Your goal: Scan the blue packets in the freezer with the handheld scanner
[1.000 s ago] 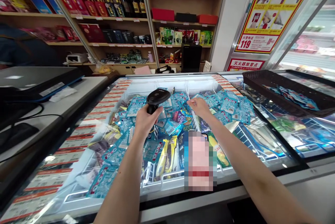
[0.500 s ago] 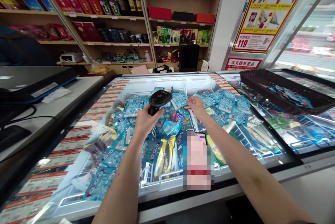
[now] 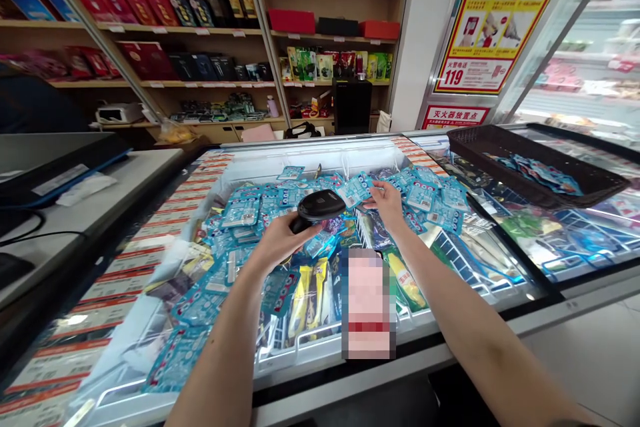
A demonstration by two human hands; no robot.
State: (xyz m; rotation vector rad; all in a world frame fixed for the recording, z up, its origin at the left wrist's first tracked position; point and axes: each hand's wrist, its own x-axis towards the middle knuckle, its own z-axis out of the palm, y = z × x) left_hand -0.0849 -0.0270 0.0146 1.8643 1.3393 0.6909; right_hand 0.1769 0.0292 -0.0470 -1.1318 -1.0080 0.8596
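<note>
My left hand [image 3: 280, 240] is wrapped round the grip of a black barcode scanner [image 3: 321, 206], its head tilted toward the right. My right hand [image 3: 386, 203] pinches the edge of a blue packet [image 3: 356, 190], whose barcode label faces up just beyond the scanner's head. Around both hands lie many similar blue packets [image 3: 241, 208], spread over a chest freezer [image 3: 300, 155]. Yellow-wrapped items [image 3: 313, 297] show in its white wire baskets. A phone [image 3: 369, 300] with a blurred-out screen lies at the near edge, between my forearms.
To the right, a dark plastic basket [image 3: 595, 188] holds more blue packets. A counter [image 3: 145, 170] with black equipment [image 3: 60, 160] stands at the left. Behind the freezer are shelves [image 3: 200, 30] of bottles and boxes. A fire-safety poster [image 3: 505, 20] hangs at right.
The scanner has moved right and slightly down, closer to my right hand. The blue packet at my right fingers is now raised and tilted, its barcode more visible. The view has shifted slightly.
</note>
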